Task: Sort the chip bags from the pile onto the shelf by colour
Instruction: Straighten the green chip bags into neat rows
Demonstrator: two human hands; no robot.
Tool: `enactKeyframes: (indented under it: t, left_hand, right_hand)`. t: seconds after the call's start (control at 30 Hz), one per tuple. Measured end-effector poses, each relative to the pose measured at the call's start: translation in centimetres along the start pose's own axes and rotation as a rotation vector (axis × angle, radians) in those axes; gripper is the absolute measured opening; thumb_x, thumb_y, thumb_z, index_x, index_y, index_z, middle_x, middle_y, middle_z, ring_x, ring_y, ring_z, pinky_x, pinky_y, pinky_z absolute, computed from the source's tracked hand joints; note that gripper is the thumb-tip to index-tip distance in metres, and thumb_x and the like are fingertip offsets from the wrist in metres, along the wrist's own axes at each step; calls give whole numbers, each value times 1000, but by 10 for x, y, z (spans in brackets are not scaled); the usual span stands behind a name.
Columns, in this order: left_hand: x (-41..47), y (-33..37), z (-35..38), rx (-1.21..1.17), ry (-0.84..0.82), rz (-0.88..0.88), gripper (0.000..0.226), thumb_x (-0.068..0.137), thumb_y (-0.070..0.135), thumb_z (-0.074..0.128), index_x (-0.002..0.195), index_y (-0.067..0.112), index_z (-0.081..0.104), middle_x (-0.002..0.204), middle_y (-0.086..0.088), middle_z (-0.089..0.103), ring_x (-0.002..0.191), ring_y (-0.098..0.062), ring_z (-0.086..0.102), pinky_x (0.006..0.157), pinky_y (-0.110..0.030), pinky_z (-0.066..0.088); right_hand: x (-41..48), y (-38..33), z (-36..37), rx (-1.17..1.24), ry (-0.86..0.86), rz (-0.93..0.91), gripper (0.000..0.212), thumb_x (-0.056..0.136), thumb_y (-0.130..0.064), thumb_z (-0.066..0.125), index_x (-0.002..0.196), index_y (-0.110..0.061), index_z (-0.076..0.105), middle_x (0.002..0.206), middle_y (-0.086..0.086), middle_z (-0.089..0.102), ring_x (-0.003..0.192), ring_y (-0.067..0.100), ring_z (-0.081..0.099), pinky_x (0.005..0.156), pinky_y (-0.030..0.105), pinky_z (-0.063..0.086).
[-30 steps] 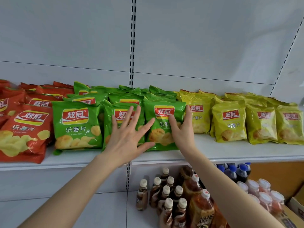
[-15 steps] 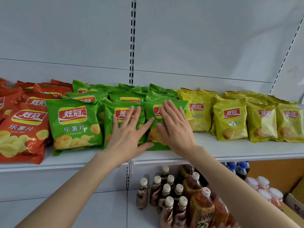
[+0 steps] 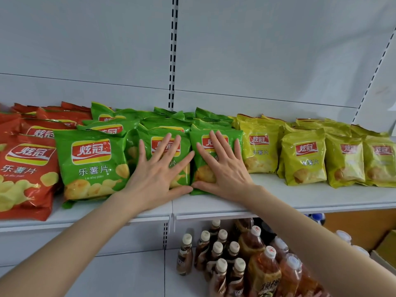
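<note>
Chip bags stand in colour groups on the white shelf [image 3: 300, 198]: red bags [image 3: 23, 168] at the left, green bags [image 3: 90, 163] in the middle, yellow bags [image 3: 304, 157] at the right. My left hand [image 3: 158, 172] lies flat with spread fingers on the front of a green bag [image 3: 145, 138]. My right hand [image 3: 222, 168] lies flat on the neighbouring green bag [image 3: 197, 159], the rightmost of the green front row, just left of a yellow bag [image 3: 261, 146]. My thumbs almost meet at the bags' lower edges.
Below the shelf stand several brown and orange drink bottles [image 3: 235, 260], with more bottles and a cardboard box [image 3: 385, 249] at the lower right. The white back panel [image 3: 107, 50] with slotted uprights rises behind the bags.
My right hand left the green bag's right edge and now lies flat on its front. My left hand stays on the bag beside it.
</note>
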State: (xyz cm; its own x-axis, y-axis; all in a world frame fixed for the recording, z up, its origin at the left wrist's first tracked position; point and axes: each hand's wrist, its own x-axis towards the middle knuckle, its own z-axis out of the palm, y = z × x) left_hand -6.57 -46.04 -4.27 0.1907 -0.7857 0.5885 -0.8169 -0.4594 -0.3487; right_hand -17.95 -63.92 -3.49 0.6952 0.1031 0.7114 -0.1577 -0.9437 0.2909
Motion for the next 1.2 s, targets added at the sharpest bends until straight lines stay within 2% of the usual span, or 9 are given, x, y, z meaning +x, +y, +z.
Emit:
enactKeyframes:
  t: [0.1,0.2,0.27,0.37,0.5,0.77,1.03,1.2]
  left_hand:
    - [2,-1,3,-49,-29,-10,71,90,72,9,147,32,13,155,-15,11,144,-33,9,96,-70,4]
    - [-1,-1,2,-151,22,-14,61,94,64,9,147,34,7,156,-9,3,145,-25,0,98,-67,0]
    - [-4,-1,1,-222,47,-19,59,94,58,16,147,35,6,157,-7,0,144,-21,-6,99,-67,-1]
    - [-4,-4,-2,-160,98,28,60,91,52,29,145,26,25,155,-16,17,142,-27,7,92,-72,12]
    - [3,-9,-4,-85,85,62,65,86,55,32,143,22,31,150,-22,29,139,-31,15,85,-77,21]
    - [-3,-10,-3,-30,107,60,66,94,63,14,143,22,31,150,-20,30,139,-31,16,88,-72,14]
    - [-1,-5,-5,-31,125,54,60,97,58,13,145,24,26,152,-14,18,140,-27,13,91,-72,10]
    - [-2,-5,-10,-21,137,47,58,97,55,17,144,23,30,152,-15,23,140,-29,16,91,-72,11]
  right_hand:
    - [1,4,2,-1,-13,9,86,74,-74,37,143,-24,26,150,20,27,139,33,21,104,59,7]
    - [-4,4,0,93,-9,19,80,81,-73,31,144,-25,22,153,18,20,141,25,6,106,57,3]
    - [-7,5,-2,158,6,27,72,87,-68,26,144,-25,22,153,16,16,141,21,2,107,56,2]
    - [-8,7,-1,162,36,17,66,89,-65,26,141,-23,28,151,19,23,140,25,9,106,56,4]
    - [-2,10,1,125,38,2,71,88,-68,24,139,-20,30,148,22,30,138,28,14,105,57,6]
    - [-9,11,-4,67,71,1,72,87,-70,25,138,-20,34,146,17,36,138,26,21,106,59,9]
    - [-13,9,-9,37,102,10,69,89,-68,24,138,-19,35,146,17,36,138,25,21,106,61,11]
    - [-15,9,-12,52,99,21,68,90,-67,24,137,-20,35,146,16,36,138,25,21,106,60,10]
